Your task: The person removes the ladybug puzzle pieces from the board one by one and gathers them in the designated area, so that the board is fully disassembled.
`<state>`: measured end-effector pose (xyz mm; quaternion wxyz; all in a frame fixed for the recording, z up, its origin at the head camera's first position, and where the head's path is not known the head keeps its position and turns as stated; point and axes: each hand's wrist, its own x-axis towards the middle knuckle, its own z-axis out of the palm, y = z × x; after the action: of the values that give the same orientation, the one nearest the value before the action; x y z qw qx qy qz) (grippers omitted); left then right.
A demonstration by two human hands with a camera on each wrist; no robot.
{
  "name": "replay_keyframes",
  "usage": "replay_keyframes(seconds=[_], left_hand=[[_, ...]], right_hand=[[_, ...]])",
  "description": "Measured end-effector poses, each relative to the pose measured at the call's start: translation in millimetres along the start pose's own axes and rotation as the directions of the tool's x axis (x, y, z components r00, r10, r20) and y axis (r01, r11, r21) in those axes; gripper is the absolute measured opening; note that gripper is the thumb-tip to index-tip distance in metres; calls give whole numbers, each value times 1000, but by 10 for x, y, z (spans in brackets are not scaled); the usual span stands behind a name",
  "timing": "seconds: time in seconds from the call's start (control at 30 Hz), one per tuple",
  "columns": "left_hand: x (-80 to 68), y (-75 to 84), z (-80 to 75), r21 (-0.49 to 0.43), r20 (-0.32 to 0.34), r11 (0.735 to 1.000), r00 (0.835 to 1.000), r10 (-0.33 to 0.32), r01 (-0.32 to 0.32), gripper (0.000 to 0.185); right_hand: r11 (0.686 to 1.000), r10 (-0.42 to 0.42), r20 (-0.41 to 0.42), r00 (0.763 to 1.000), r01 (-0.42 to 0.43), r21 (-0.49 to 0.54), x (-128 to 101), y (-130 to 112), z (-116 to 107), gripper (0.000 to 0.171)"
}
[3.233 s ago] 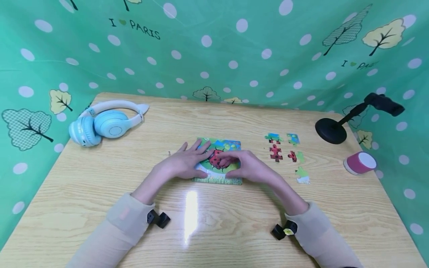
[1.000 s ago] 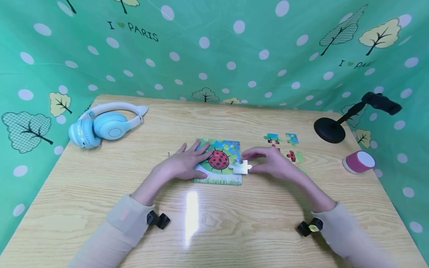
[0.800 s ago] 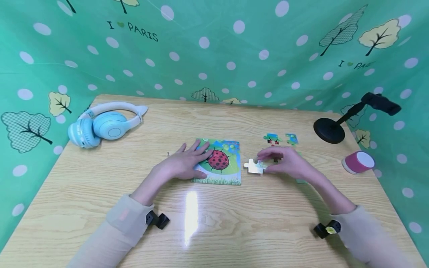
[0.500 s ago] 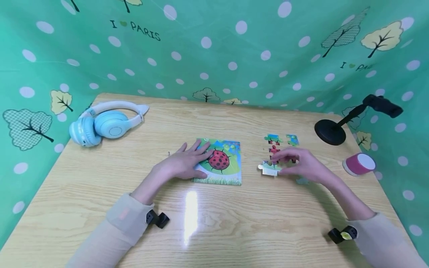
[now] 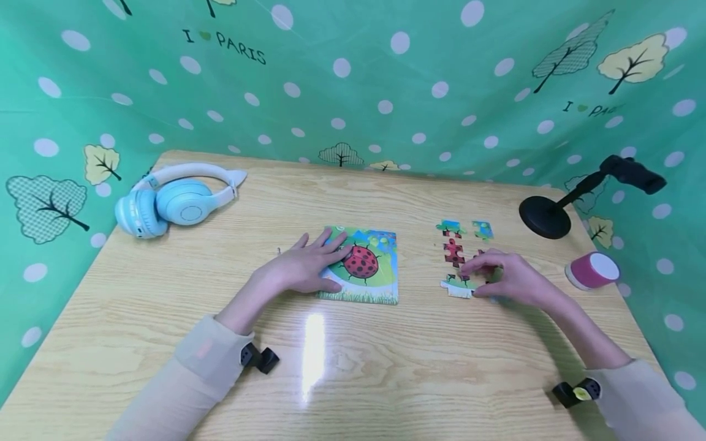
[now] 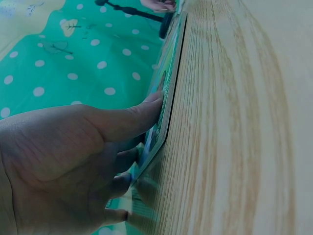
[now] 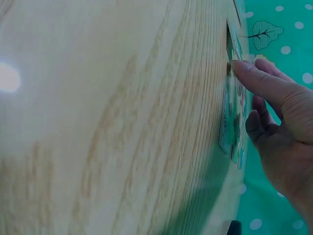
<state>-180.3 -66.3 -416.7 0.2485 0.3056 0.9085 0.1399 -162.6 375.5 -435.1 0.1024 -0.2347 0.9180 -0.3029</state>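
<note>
Puzzle piece [image 5: 458, 287] pinched by right hand [image 5: 510, 278], right half of bench [image 5: 397, 367], between picture board [image 5: 364, 269] and right edge; contact with bench cannot be told. Board touched by left hand [image 5: 300, 267], grip released, fingers spread. Piece judged light, thin, stiff; knobs easily creased; best taken by opposite sides.

Pale beige sleeves [image 5: 165, 398], wide cuffs [image 5: 215, 352], black wrist cameras [image 5: 259, 358], yellow patch [image 5: 581, 394] on right
</note>
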Motion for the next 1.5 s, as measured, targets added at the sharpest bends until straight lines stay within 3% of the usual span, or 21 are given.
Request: replay_keyframes(seconds=[0.37,0.53,0.73,0.97,1.27,1.5], left_hand=[[10,-2,3,2,2,1000,1000,-9,9,87],[0,-3,-5,3,0,1000,1000,-11,11,88],[-2,4,-5,7,-13,1000,1000,-6,6,88],[-6,-6,0,-16,-33,1000,999,4,-5,89],[-14,-14,9,-29,-46,1000,999,-1,0,91],[7,-8,20,-57,-48,998,999,2,-5,91]], right_hand=[[999,32,19,999,-32,-27,16,0,-16,43],[997,65,-14,998,-66,-33,65,-44,-56,38],[996,39,-88,995,-32,80,241,-202,-80,28],[976,26,-94,995,-5,217,520,-542,-18,20],[938,-17,-146,989,66,340,917,-888,155,23],[899,-8,-149,989,73,432,1196,-1138,315,29]])
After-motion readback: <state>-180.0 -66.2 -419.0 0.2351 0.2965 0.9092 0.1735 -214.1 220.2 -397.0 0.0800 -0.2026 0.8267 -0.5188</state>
